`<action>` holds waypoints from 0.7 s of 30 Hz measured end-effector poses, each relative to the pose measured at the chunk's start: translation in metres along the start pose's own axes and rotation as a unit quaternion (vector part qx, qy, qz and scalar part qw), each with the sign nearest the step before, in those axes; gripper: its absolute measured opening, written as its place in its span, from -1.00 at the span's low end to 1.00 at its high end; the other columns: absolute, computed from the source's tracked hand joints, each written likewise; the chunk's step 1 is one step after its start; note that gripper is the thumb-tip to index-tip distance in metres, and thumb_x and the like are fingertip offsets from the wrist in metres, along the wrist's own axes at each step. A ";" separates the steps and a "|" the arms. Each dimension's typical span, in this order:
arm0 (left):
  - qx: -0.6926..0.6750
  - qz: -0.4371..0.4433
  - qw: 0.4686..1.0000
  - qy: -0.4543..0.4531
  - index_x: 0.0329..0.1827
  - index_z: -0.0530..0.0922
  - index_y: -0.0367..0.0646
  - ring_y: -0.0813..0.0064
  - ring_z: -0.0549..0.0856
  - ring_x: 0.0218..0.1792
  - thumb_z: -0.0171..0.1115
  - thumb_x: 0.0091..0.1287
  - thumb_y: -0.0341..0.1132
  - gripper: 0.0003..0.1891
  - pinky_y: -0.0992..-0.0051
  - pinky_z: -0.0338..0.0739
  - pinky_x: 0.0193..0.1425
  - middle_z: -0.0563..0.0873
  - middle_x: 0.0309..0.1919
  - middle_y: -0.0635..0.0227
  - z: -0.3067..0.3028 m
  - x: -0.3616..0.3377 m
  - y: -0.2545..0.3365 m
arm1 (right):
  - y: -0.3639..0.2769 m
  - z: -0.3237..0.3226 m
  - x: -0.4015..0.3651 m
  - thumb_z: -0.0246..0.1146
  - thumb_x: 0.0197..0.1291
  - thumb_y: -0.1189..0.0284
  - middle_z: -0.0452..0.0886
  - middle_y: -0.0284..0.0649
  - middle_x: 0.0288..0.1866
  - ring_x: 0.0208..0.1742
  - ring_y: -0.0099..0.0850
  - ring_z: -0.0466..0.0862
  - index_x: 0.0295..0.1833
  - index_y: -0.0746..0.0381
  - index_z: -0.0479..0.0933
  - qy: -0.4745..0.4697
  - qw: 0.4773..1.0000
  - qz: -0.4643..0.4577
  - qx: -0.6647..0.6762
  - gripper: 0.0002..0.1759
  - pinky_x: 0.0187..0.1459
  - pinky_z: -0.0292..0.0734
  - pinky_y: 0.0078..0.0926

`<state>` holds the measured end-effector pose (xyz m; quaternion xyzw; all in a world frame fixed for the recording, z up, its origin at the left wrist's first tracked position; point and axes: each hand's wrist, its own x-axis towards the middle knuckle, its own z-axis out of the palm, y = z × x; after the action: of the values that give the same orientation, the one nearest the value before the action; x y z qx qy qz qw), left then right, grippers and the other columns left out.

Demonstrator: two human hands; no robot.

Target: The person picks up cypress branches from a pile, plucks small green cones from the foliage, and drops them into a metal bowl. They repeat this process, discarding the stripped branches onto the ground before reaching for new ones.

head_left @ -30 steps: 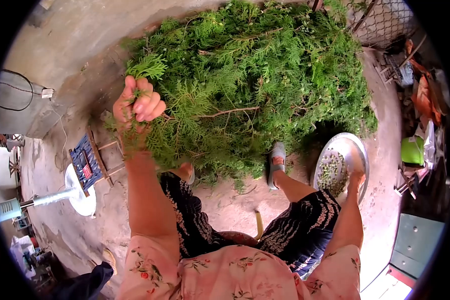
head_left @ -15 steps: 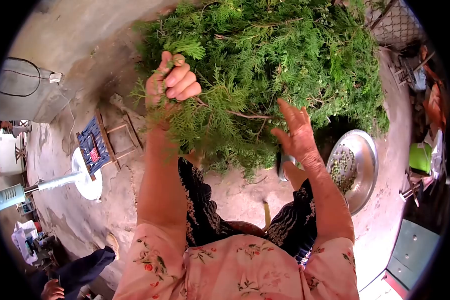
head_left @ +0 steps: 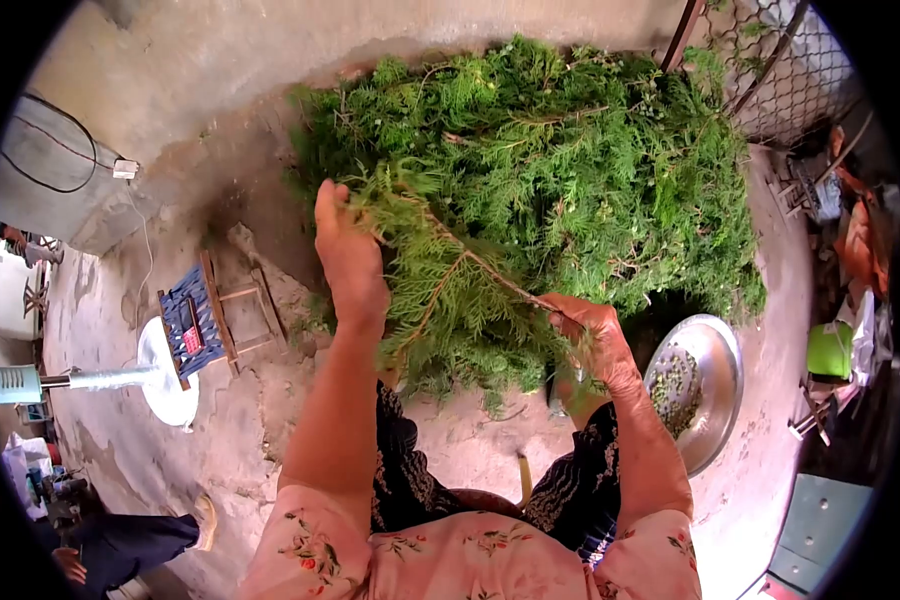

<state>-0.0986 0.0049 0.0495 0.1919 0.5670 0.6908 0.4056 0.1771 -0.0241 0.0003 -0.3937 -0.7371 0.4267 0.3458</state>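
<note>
A leafy evergreen branch (head_left: 470, 262) with flat, scaly sprays slants between my two hands, in front of a big green heap. My right hand (head_left: 595, 335) is closed around the thin brown stem at its lower right end. At the upper left, my left hand (head_left: 350, 255) is bent in against the leafy end. Its fingers look closed on the sprays, though foliage hides most of them. The heap of cut evergreen branches (head_left: 620, 190) fills the ground ahead. Beside my right forearm, a round metal basin (head_left: 715, 400) holds many small green pieces (head_left: 675, 390).
Left stands a small wooden-framed stool (head_left: 210, 310) with a blue woven seat and a red item on it. Near it is a white fan (head_left: 160, 375) on a pole. A person's leg (head_left: 150, 540) reaches in at lower left. A green container (head_left: 830, 350) is far right.
The view has tilted, so the heap sits lower. My right hand has gone from spread fingers to a closed grip on the stem. My left hand has turned its back toward me.
</note>
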 end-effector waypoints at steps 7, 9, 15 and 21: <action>0.247 0.394 0.849 -0.251 0.30 0.30 -0.02 0.19 0.02 0.42 0.02 -0.32 -0.75 -0.09 0.29 -0.05 0.42 -0.01 0.41 0.10 0.011 -0.030 0.008 | 0.005 -0.015 -0.001 0.16 0.17 0.61 0.63 -0.37 -0.15 -0.30 -0.64 0.51 0.05 0.28 0.51 -0.024 0.994 0.107 0.003 -0.70 -0.26 0.44 -0.66; 0.292 0.439 0.814 -0.243 0.29 0.32 0.01 0.19 -0.01 0.43 0.03 -0.32 -0.75 -0.10 0.23 -0.08 0.42 -0.05 0.42 0.08 0.010 -0.029 0.009 | 0.005 -0.016 0.000 0.15 0.18 0.60 0.64 -0.35 -0.14 -0.25 -0.62 0.53 0.05 0.28 0.51 -0.027 0.995 0.096 0.007 -0.70 -0.22 0.45 -0.64; 0.402 0.484 0.724 -0.282 -0.41 0.71 0.20 0.32 0.04 0.43 0.28 0.01 -0.45 -0.79 0.12 -0.28 0.44 0.35 0.30 0.37 0.016 -0.033 0.012 | 0.011 -0.022 0.000 0.22 0.12 0.54 0.60 -0.17 -0.05 -0.11 -0.53 0.55 0.03 0.24 0.54 -0.066 0.992 0.079 0.073 -0.69 -0.06 0.44 -0.52; 0.347 0.447 0.755 -0.331 -0.41 0.67 0.04 0.33 0.26 0.34 0.33 0.06 -0.27 -0.94 0.03 -0.31 0.42 0.63 -0.01 0.45 0.023 -0.032 -0.005 | 0.019 -0.021 -0.001 0.24 0.07 0.47 0.63 -0.13 -0.12 -0.16 -0.40 0.61 -0.10 0.28 0.57 -0.057 0.984 0.081 0.146 -0.75 -0.10 0.49 -0.43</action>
<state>-0.0612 -0.0061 0.0574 0.7676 0.4478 0.4429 0.1189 0.2006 -0.0114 -0.0093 -0.3725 -0.6510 0.5784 0.3208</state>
